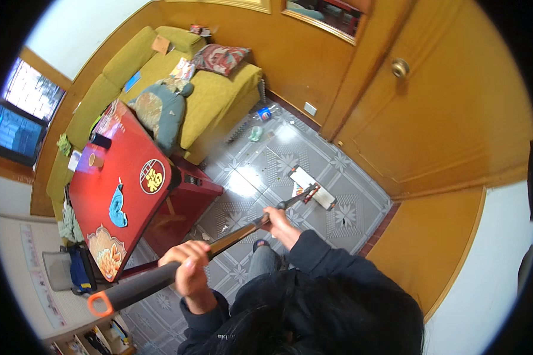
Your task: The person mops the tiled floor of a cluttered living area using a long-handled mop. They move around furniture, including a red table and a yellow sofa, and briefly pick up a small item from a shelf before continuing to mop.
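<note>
A flat mop's long black handle (pixel 237 235) slants across in front of me, its orange-tipped grip end at the lower left. My left hand (pixel 189 267) is wrapped round the handle near the thick grip. Further along the shaft, my right hand (pixel 278 223) is closed on it too. At the far end, the white rectangular mop head (pixel 314 187) with dark end clips lies on the grey patterned tiles (pixel 278 163). A small whitish piece with orange marks (pixel 298 190) shows beside the mop head, partly hidden by it.
Left stands a red table (pixel 133 151) with a blue cloth (pixel 118 207) and cups. Behind it is a yellow-green sofa (pixel 219 103) with cushions and clothing. A blue-labelled bottle (pixel 265 113) and a greenish plastic piece (pixel 255 134) lie on the floor. A wooden door (pixel 438 112) stands right.
</note>
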The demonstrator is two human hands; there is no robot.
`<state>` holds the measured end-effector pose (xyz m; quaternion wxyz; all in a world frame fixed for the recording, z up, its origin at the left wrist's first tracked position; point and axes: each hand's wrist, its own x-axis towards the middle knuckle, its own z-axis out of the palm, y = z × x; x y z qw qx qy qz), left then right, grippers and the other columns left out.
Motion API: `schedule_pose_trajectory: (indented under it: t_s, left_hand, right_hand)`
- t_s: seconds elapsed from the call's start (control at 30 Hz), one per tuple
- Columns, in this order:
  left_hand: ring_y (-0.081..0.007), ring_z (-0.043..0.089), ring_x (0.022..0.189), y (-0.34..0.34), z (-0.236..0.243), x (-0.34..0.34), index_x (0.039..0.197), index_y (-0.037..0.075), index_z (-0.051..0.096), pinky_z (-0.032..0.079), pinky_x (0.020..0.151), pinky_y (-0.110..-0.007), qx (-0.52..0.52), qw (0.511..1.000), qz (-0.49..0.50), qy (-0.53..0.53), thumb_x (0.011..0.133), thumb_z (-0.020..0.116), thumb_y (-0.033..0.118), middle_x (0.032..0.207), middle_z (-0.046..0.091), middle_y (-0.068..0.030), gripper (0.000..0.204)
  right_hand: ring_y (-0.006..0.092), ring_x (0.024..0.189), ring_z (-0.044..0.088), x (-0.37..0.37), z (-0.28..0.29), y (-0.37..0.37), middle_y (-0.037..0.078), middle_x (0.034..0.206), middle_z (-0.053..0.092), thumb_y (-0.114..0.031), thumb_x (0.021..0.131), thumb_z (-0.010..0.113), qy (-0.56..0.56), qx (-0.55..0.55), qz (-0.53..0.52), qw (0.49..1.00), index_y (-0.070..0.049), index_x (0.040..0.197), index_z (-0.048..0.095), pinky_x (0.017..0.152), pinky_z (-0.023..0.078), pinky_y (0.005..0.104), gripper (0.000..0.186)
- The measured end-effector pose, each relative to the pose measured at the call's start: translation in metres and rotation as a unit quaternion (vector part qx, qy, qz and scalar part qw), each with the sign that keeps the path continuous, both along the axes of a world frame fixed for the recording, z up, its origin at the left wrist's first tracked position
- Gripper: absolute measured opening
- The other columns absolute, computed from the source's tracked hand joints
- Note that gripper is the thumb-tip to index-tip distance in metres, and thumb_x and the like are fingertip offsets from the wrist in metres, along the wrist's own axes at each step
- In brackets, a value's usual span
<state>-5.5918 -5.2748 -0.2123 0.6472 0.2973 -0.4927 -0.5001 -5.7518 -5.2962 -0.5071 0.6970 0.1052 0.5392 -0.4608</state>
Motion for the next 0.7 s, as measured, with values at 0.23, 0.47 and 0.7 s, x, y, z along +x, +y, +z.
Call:
schedule_pose_trajectory:
  t_s: [0.23,0.47,0.7]
  left_hand:
    - [-0.0135,0.043,0.042,-0.112,-0.009,0.058,0.059,0.01,0.044,0.042,0.055,-0.031,-0.102,0.993,0.01,0.058,0.07,0.06,0.012,0.049,0.046,-0.002,0.02]
    - [-0.0264,0.053,0.088,-0.343,-0.153,0.054,0.08,0.006,0.045,0.041,0.091,-0.045,-0.051,0.993,0.102,-0.002,0.078,0.062,0.023,0.083,0.054,-0.0125,0.024]
    - [-0.0252,0.052,0.084,-0.502,-0.315,0.049,0.081,0.007,0.044,0.042,0.09,-0.046,0.176,0.975,0.115,0.077,0.082,0.059,0.013,0.077,0.052,-0.0099,0.016]
  right_hand:
    - [0.0166,0.045,0.052,0.057,0.036,-0.117,0.004,0.061,0.05,-0.02,0.083,0.056,0.036,-0.064,-0.079,0.994,-0.008,0.083,0.048,0.039,0.048,0.0346,0.014]
    - [0.0153,0.041,0.047,0.007,-0.09,-0.304,0.008,0.06,0.054,-0.034,0.086,0.053,0.088,0.002,0.114,0.99,-0.008,0.086,0.047,0.036,0.04,0.0313,0.026]
    - [0.0271,0.052,0.06,-0.15,-0.228,-0.461,0.011,0.059,0.063,-0.032,0.079,0.06,0.46,-0.069,0.459,0.757,-0.005,0.07,0.067,0.05,0.046,0.0397,0.029]
